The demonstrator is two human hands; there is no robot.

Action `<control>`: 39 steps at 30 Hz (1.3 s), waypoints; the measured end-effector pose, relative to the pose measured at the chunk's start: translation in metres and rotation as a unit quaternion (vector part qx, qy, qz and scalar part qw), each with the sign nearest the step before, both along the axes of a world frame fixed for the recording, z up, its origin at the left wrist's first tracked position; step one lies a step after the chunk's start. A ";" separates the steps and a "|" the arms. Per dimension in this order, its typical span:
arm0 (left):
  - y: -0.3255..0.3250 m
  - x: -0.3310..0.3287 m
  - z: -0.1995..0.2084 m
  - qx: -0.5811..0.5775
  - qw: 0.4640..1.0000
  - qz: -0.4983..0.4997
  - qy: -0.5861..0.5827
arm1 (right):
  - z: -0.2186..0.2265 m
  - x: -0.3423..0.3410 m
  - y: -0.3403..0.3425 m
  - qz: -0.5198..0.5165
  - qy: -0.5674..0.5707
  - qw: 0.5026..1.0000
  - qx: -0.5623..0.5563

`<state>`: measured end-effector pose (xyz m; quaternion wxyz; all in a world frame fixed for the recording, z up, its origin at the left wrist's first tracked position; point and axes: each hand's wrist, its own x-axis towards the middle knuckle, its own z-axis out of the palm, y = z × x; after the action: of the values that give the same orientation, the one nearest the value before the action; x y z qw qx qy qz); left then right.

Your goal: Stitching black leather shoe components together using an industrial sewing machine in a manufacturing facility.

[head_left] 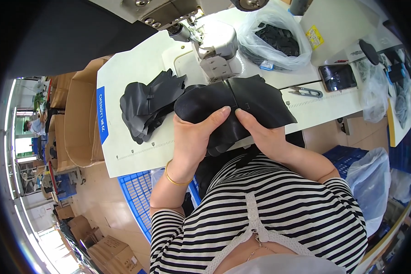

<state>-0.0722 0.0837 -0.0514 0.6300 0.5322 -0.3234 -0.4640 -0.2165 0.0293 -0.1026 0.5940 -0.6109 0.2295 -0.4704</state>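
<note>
Both of my hands grip a black leather-like piece (260, 98) with a seam across its middle, in front of the sewing machine (217, 55). My left hand (194, 132) pinches its left part, thumb on top beside the seam. On the other side of the seam, my right hand (267, 134) presses with its thumb; the fingers of both hands are hidden underneath. More dark material shows below the piece, near my left fingers. A pile of similar black pieces (146, 102) lies on the white table (123, 157) to the left.
A clear plastic bag of black pieces (278, 39) stands at the back right. Thread snips (306, 92) and a phone (337, 77) lie on the table's right. A cardboard box (84, 114) stands left of the table, and a blue crate (134, 192) sits below its edge.
</note>
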 end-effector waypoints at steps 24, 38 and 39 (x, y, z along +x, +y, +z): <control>0.000 0.001 0.002 0.022 1.000 0.008 -0.015 | 0.000 0.003 0.007 -0.026 -0.118 0.980 0.156; -0.001 0.008 0.005 -0.034 0.994 0.039 -0.100 | 0.015 -0.001 -0.004 -0.014 -0.074 0.990 0.122; -0.001 0.009 0.007 -0.036 0.993 0.040 -0.101 | 0.021 -0.002 -0.005 -0.007 -0.063 0.976 0.207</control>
<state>-0.0627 0.0825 -0.0439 0.6308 0.5660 -0.3802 -0.3704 -0.2187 0.0245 -0.0813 0.7178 -0.4422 0.2883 -0.4540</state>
